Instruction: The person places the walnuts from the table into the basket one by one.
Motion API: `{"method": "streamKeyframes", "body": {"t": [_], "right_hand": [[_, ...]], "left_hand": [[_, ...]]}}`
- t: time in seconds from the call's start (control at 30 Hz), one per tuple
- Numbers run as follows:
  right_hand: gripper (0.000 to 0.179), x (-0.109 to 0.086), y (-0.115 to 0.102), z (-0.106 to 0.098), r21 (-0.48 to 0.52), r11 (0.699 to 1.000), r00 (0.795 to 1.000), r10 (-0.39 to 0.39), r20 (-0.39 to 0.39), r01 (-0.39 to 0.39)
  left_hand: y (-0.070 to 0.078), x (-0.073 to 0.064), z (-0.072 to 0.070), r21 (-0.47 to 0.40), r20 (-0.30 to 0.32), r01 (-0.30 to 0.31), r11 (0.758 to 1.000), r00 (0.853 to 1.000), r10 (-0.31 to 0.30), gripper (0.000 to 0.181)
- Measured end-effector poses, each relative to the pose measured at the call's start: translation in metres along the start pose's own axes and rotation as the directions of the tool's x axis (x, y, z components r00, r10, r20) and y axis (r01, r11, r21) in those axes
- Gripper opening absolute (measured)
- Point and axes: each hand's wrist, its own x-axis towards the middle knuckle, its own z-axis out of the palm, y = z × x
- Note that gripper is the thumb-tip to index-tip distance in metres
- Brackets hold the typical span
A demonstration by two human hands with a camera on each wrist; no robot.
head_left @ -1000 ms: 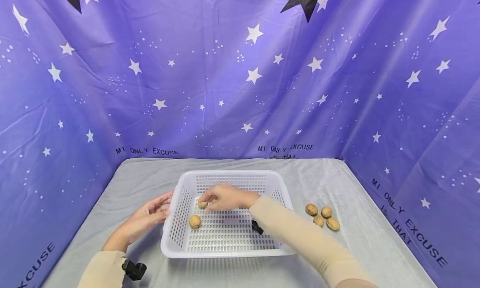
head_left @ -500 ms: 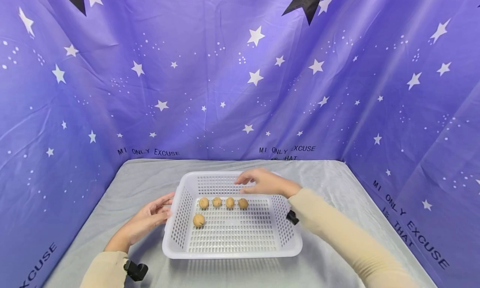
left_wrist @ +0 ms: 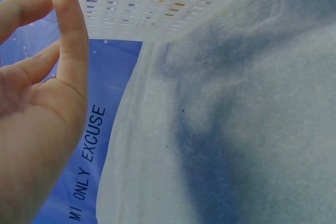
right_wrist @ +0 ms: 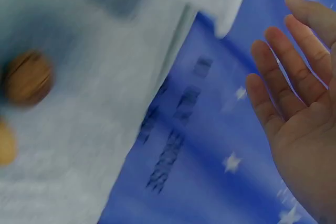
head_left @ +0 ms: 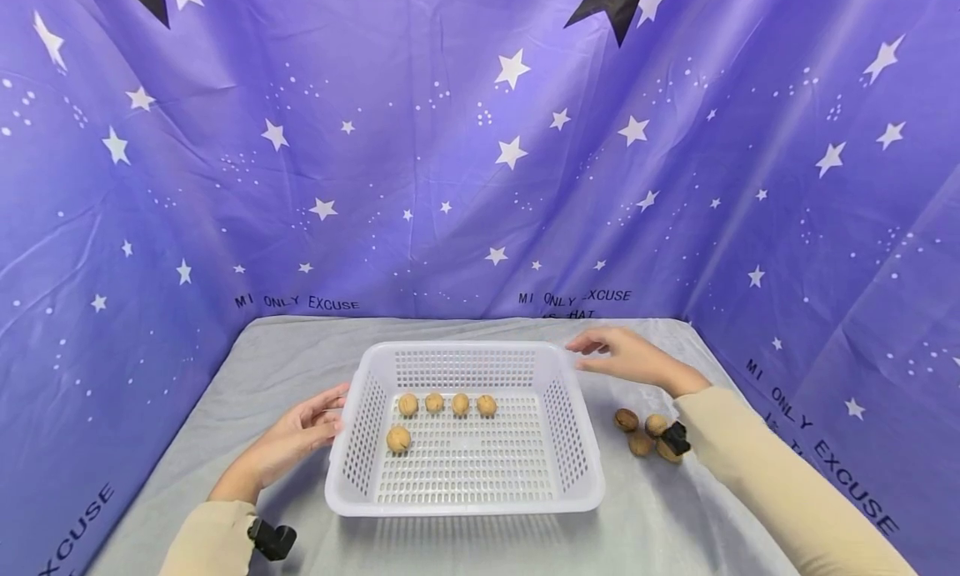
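Note:
A white perforated plastic basket (head_left: 465, 509) stands in front of me. Inside it, a row of several walnuts (head_left: 461, 404) runs along the back left, and a single walnut (head_left: 398, 439) lies in front of the row's left end. My left hand (head_left: 288, 443) touches the basket's left rim from outside, fingers extended; the left wrist view shows the thumb (left_wrist: 71, 30) at the rim. My right hand (head_left: 630, 359) hovers beyond the basket's back right corner, holding nothing, its fingers relaxed and spread in the right wrist view. Loose walnuts (head_left: 640, 443) lie below the right forearm.
A grey cloth covers the table (head_left: 300, 343). Purple star-printed curtains (head_left: 450, 184) enclose the back and both sides. The loose walnuts sit to the right of the basket, partly hidden by the black wrist camera (head_left: 677, 438).
My right hand has left the basket's interior, moving right over the rim to outside its back right corner. The row of walnuts is uncovered. The left hand stays at the rim.

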Motion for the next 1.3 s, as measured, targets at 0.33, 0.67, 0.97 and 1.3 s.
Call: {"method": "streamKeyframes", "body": {"t": [0.33, 0.67, 0.97, 1.3], "right_hand": [[0.033, -0.05, 0.054, 0.009, 0.0, 0.996, 0.995, 0.093, 0.048, -0.093], [0.033, -0.076, 0.084, 0.036, 0.05, 0.972, 0.966, 0.222, 0.131, -0.23], [0.032, -0.077, 0.084, 0.036, 0.097, 0.959, 0.955, 0.248, 0.16, -0.266], [0.037, -0.062, 0.07, 0.017, 0.061, 0.968, 0.965, 0.236, 0.114, -0.244]], "left_hand": [[-0.001, -0.001, 0.0, -0.001, 0.004, -0.012, 1.0, 1.0, 0.012, 0.066], [0.0, -0.001, 0.003, -0.009, -0.002, -0.009, 1.0, 1.0, 0.009, 0.066], [0.001, -0.001, 0.004, -0.011, -0.009, -0.011, 1.0, 1.0, 0.011, 0.066], [0.001, 0.0, 0.003, -0.018, -0.004, -0.009, 1.0, 1.0, 0.009, 0.066]]}}
